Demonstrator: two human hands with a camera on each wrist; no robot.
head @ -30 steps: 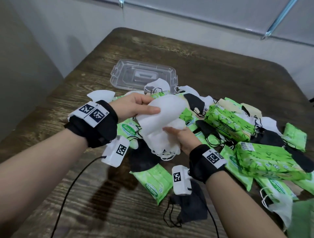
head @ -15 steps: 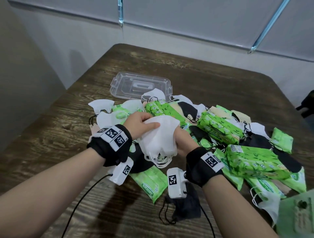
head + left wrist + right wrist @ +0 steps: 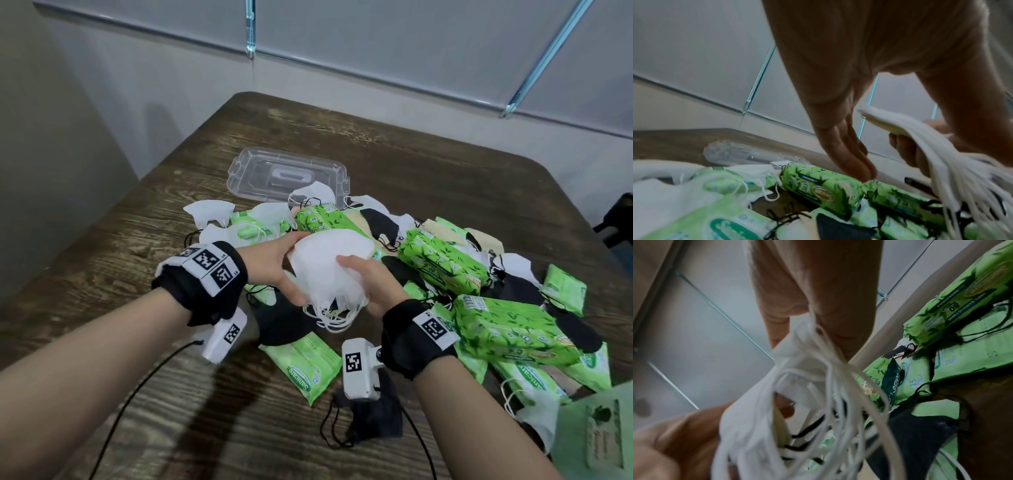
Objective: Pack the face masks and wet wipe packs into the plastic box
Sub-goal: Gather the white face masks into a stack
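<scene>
Two hands share one load above the bench (image 3: 144, 404): a stack of white face masks (image 3: 330, 265), ear loops dangling below it. Left hand (image 3: 277, 265) cups the stack's left side, thumb along the upper edge, fingers curled beneath. In the left wrist view, the fingers (image 3: 846, 146) look only partly bent, and the mask edges (image 3: 910, 129) fan out beside them. Right hand (image 3: 368, 282) grips the stack's right side, fingers wrapped over the top. Right wrist view: white loops (image 3: 818, 386) hang tangled in front of the palm.

Clear plastic box (image 3: 287, 176) sits at the far side of the pile, behind the hands; one white mask (image 3: 313, 193) leans against its near rim. Contents cannot be told.

Rightward on the bench: green wet wipe packs (image 3: 445, 263), a larger one (image 3: 510, 330) near the right wrist, flat packs (image 3: 305, 366) and black masks (image 3: 370, 418) lying nearer the body.

Against the frame half a second ago: the stack is flatter, more level, and lifted slightly toward the box; the left thumb has shifted from the front face to the upper edge. The pile is unchanged.
</scene>
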